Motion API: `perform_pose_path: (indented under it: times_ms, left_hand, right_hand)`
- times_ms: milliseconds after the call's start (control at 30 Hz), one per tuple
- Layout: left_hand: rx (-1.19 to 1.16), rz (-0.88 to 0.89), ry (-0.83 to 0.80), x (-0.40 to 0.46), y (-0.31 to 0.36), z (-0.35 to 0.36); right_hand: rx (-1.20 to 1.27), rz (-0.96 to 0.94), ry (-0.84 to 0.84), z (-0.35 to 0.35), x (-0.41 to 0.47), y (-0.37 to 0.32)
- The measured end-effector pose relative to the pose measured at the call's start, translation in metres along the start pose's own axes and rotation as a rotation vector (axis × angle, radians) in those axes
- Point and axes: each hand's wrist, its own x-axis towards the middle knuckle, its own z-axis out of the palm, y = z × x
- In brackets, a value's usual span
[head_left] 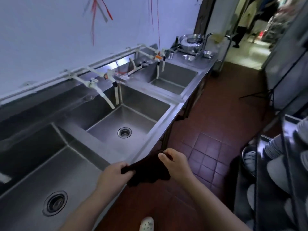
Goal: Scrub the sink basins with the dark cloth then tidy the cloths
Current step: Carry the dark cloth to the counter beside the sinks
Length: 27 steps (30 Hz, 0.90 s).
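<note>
Low in the middle of the frame, both hands stretch a dark cloth (pixel 146 172) over the front edge of the steel sink unit (pixel 166 117). The left hand (pixel 113 174) pinches one corner with curled fingers; the right hand (pixel 176 162) pinches the opposite corner. The cloth sags between them, above the red tiled floor (pixel 208 130).

White plastic taps (pixel 106 97) and pipes (pixel 106 61) run along the pale wall, well beyond the hands. Further off and to the right of them, steel bowls (pixel 191 41) and a small cup (pixel 170 55) crowd the far end of the worktop (pixel 206 61). Red-brown floor tiles (pixel 208 130) spread below and right of the hands. A dark metal rack (pixel 260 172) stands further right, and a white perforated clog (pixel 146 224) shows below them. Red strings (pixel 93 19) hang on the wall.
</note>
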Motion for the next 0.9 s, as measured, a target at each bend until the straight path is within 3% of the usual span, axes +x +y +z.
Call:
perform_pose_path:
  times_ms: [200,533,900]
  left_hand:
    - [-0.155,0.017,-0.053,0.121,0.070,0.039]
    - [-0.248,0.076,-0.176,0.278,0.189,0.116]
    - [-0.206,0.009,-0.001,0.446,0.329,0.209]
  right_hand:
    - [0.065,0.075,0.111,-0.063,0.105,0.034]
    - [0.088,0.041,0.290,-0.178,0.253,0.098]
    - [-0.011,-0.091,0.172,-0.330,0.465,0.168]
